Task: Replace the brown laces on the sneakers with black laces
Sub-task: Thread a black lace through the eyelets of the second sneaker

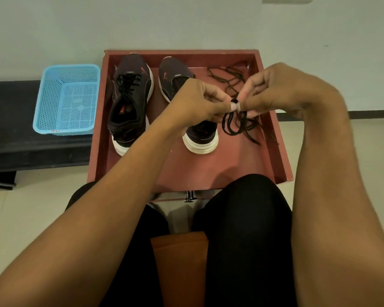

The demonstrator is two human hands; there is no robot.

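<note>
Pinching: left hand (200, 103) and right hand (275, 91) meet fingertip to fingertip above the right half of the tray (208, 171), both clamped on the black lace (235, 126).
Left hand: reaches in from the near left, above the right sneaker (175, 73); thumb and forefinger are pressed together on the lace, the other fingers curled toward the palm.
Right hand: comes in from the near right; thumb and forefinger are closed on the same small bunch of lace, the remaining fingers folded.
Black lace: a small dark knot or loop shows between the two thumbs, and I cannot tell which. Below it the rest hangs in several loops, just right of the right sneaker's heel; whether the loops touch the tray floor I cannot tell.
Brown laces (226, 78): a loose tangle in the far right corner of the tray, beyond the hands.
Left sneaker (129, 111): dark with a white sole, standing in the left part of the tray, toe far, heel near, with black lacing (129, 82) crossing its tongue.
Right sneaker: beside the left one but apart from it, pointing the same way – its middle is hidden by the left hand.
Tray: red-brown with low walls, far edge at the wall, near edge at the person's knees.
Basket (67, 98): blue and perforated, on a black bench (20, 142) just left of the tray.
</note>
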